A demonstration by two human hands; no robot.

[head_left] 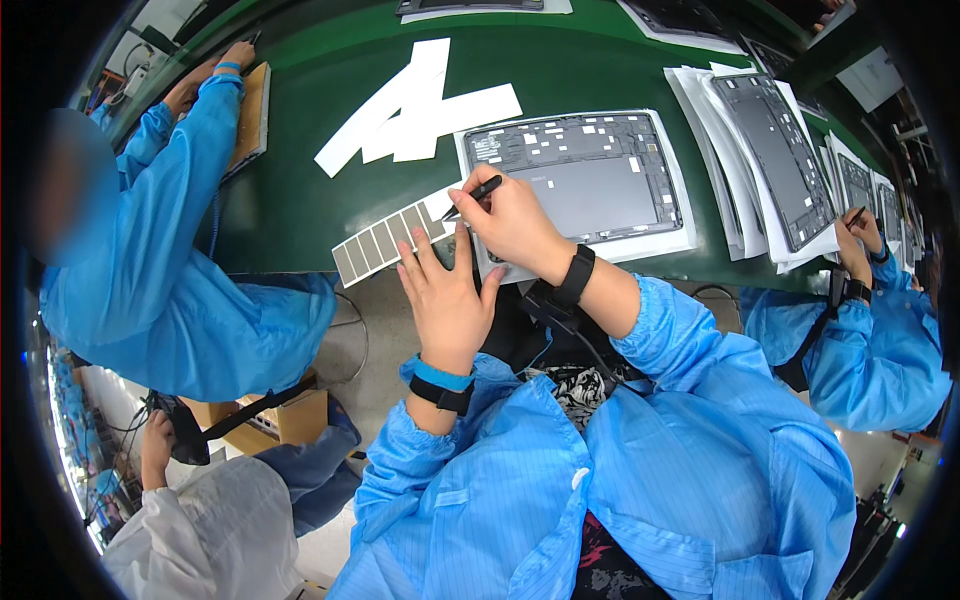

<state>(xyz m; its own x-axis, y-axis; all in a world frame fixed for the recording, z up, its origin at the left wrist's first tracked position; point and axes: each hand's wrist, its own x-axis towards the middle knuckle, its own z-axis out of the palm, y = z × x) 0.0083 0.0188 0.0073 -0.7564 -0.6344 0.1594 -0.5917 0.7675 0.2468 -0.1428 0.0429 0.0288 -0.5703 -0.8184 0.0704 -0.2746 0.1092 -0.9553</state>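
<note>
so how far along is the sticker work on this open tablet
Done: small white patches already sit inside the open tablet. In hand: the right hand pinches black tweezers at the end of the strip of grey pads, which the left hand steadies. Left: several grey pads remain on the strip, and more open tablets wait alongside.

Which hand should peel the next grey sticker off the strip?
Probably the right hand: it holds thin black tweezers whose tip is at the white strip of grey stickers. The left hand just steadies that strip.
</note>
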